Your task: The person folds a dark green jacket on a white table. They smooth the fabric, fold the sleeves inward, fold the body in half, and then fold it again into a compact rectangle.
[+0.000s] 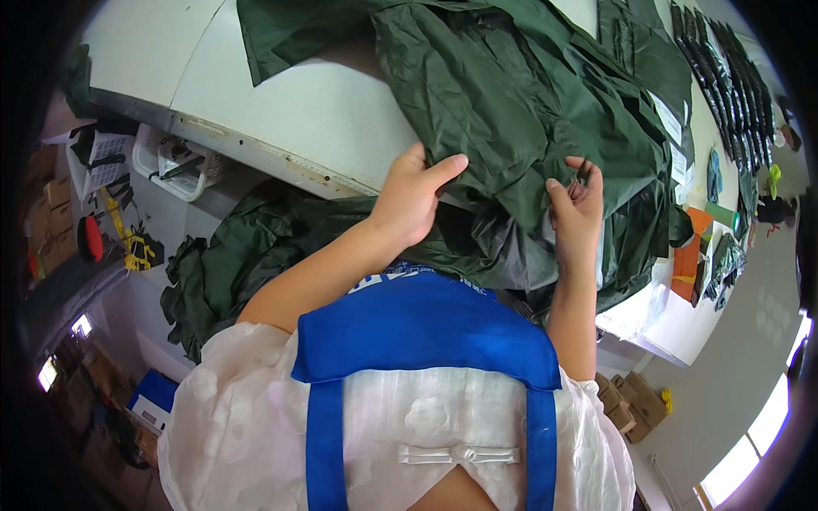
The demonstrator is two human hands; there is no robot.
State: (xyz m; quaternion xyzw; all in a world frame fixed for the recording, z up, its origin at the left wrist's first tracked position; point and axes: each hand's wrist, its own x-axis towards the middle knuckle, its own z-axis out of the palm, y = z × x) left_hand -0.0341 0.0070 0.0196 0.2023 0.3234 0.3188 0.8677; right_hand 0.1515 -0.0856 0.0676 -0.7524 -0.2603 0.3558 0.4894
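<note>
A large piece of dark green, slightly shiny rainwear-like fabric point(477, 102) is spread over the white table and drapes over its near edge. My left hand point(409, 198) grips the fabric's left edge, its thumb on top and its other fingers partly hidden. To the right, my right hand point(578, 209) is closed with curled fingers on a gathered part of the same fabric. Between and below the hands, a silvery grey underside point(518, 251) shows in the folds. More of the green fabric hangs in a crumpled heap against my blue apron point(426, 328).
The white table point(315, 111) has a metal-trimmed near edge. White plastic baskets point(175, 162) stand below it at left. Dark packed bundles point(724, 85) lie in rows at far right, near an orange piece point(688, 255) and papers. Cardboard boxes point(635, 404) sit on the floor.
</note>
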